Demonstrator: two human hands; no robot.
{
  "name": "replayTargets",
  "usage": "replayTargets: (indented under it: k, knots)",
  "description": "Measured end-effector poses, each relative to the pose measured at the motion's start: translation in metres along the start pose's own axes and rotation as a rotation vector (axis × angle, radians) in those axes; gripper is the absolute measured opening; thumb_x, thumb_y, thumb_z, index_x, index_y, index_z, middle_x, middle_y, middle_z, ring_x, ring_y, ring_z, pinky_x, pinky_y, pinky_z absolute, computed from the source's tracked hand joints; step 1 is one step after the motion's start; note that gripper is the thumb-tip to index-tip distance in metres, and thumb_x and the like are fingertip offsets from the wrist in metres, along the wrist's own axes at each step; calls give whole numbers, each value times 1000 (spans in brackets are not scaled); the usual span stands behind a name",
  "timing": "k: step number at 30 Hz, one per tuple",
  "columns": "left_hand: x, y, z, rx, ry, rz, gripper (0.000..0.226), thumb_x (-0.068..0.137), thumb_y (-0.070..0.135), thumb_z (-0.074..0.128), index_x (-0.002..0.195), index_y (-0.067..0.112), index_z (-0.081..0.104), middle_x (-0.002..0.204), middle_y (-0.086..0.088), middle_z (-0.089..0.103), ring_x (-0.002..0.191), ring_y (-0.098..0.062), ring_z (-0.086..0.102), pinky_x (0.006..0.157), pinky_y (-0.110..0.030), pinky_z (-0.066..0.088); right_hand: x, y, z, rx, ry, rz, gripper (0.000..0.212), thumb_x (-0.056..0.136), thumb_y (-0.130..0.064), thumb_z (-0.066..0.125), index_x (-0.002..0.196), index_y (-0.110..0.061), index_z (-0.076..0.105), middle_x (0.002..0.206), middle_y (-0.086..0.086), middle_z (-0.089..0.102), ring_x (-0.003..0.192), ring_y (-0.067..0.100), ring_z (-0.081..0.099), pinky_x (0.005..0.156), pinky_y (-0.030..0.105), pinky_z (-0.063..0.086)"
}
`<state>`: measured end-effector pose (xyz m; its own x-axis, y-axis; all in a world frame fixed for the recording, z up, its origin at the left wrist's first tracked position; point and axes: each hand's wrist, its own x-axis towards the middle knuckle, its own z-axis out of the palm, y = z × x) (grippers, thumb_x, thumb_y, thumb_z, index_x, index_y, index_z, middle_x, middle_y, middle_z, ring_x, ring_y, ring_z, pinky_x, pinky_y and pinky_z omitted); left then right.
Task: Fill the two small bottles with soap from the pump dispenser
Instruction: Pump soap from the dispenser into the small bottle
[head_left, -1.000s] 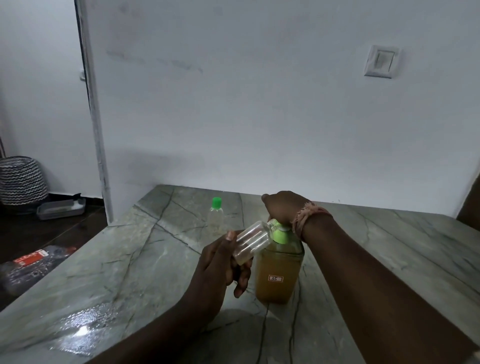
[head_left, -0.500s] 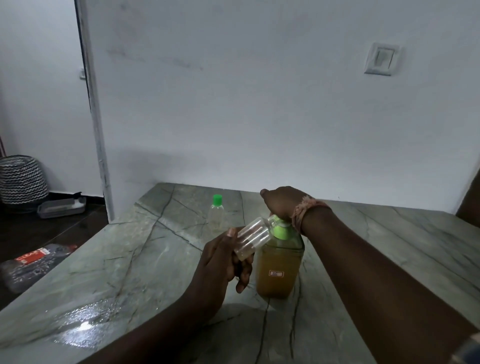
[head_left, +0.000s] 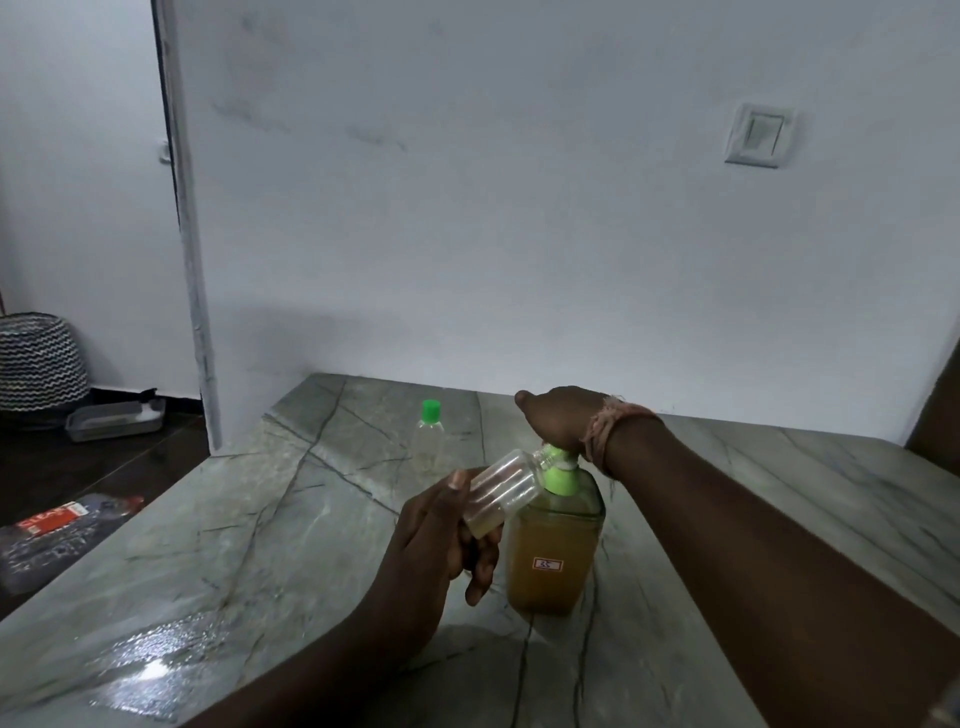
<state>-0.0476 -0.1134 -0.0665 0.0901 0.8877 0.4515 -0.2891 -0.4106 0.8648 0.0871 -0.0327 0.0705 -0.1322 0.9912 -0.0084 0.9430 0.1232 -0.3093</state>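
A pump dispenser (head_left: 553, 551) with amber soap and a green pump head stands on the marble counter (head_left: 260, 519). My right hand (head_left: 563, 418) rests on top of the pump head. My left hand (head_left: 441, 540) holds a small clear open bottle (head_left: 501, 491), tilted with its mouth against the pump's nozzle; a little pale liquid lies at its bottom end. Farther back on the counter stands a second small clear bottle (head_left: 428, 441), upright and closed with a green cap.
A white wall with a switch (head_left: 758, 135) backs the counter. The counter's front left is wet and shiny (head_left: 150, 660). On the floor to the left are a patterned basket (head_left: 39, 364), a plastic tray (head_left: 117, 418) and a packet (head_left: 57, 525).
My right hand has risen slightly on the pump head. The tilted bottle stays at the nozzle in my left hand. The view has shifted a little.
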Motion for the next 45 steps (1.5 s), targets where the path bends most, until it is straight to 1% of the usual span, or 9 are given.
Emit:
replayTargets:
  k: [4,9,13,19,24,28,37,42,45]
  knots:
    - [-1,-1,-1,13,-5,6,52,95,53,42,114,11,67,68,-15,57,51,-24,50,43,-26,43,3,6,4,83,93,-6,46,100,-43,30,82,-12,59,108,15,66,100,30,58,85,32,40]
    - [-1,-1,0,16,3,-4,52,95,55,44,116,14,68,70,-15,58,52,-24,51,44,-26,44,-4,3,7,93,95,0,30,101,-20,26,84,-9,48,81,7,47,80,25,46,74,30,34]
    - [-2,1,0,6,-3,-13,57,89,58,45,117,12,67,71,-16,58,52,-23,51,44,-26,44,-3,1,-2,-31,23,-57,44,104,-31,31,64,-16,39,93,10,56,85,25,55,77,29,40]
    - [-1,-1,0,17,10,-12,54,95,56,46,120,12,66,71,-16,58,51,-22,52,43,-26,44,-9,2,7,-81,98,-87,28,97,-5,37,113,1,60,117,20,62,106,33,59,79,31,42]
    - [-2,0,0,26,4,-13,62,90,58,44,120,8,65,71,-16,58,52,-23,52,44,-27,44,-15,-4,-6,-169,21,-83,40,106,-19,32,136,3,46,142,20,46,132,32,42,103,32,33]
    - [-1,-1,-1,19,-23,-11,56,90,57,45,116,14,68,72,-15,59,51,-22,53,43,-26,44,-8,3,1,-207,118,-152,22,99,-10,37,86,-5,54,90,13,61,85,26,54,62,28,38]
    - [-3,0,0,1,-23,-7,56,91,57,45,115,12,68,71,-18,57,51,-23,51,44,-27,44,3,3,-5,-225,9,-136,36,100,-15,33,66,-10,43,67,1,42,56,12,38,50,24,27]
    - [-2,1,1,2,-10,0,50,96,52,41,117,14,67,73,-18,58,52,-24,51,43,-26,43,-5,0,3,-244,42,-128,19,99,-6,36,89,-9,53,112,19,63,98,30,57,70,25,33]
    - [-3,3,1,23,-2,-18,50,96,54,42,115,16,68,71,-16,58,52,-24,52,43,-26,43,-15,-6,-3,-276,16,-138,6,103,-11,36,100,-15,38,128,22,53,98,24,46,58,27,30]
